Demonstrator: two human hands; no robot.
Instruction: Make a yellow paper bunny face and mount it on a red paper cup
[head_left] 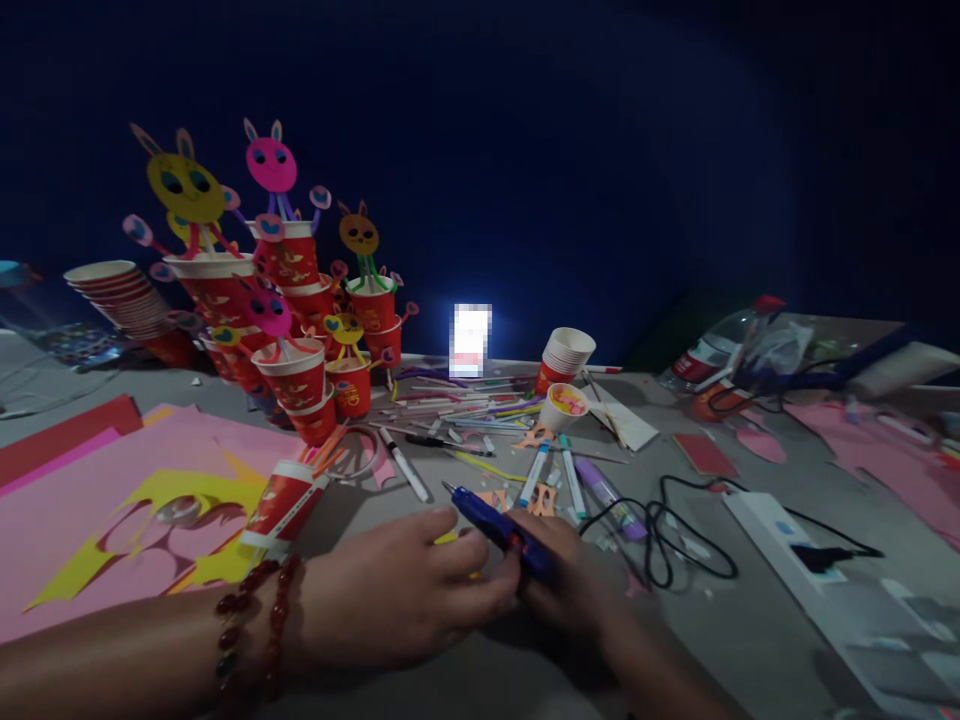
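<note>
Blue glue gun held above the table, near its front edge, between the person's two hands. Right hand wrapped round the grip, fingers clasped on it. Left hand just beside, fingers curled inward; a yellow scrap shows under them, but cannot tell whether they pinch it. Main risk, as judged: a burn, if the nozzle is hot and the left fingers stray forward to the tip. Second: black cord lies looped between right hand and power strip; a snag could jerk the aim. Stray drip could also mark the white marker near the tip. Nozzle points away from the person and leftward; long axis runs slantwise, rear end nearer and to the right, tip seemingly raised little, if at all.
</note>
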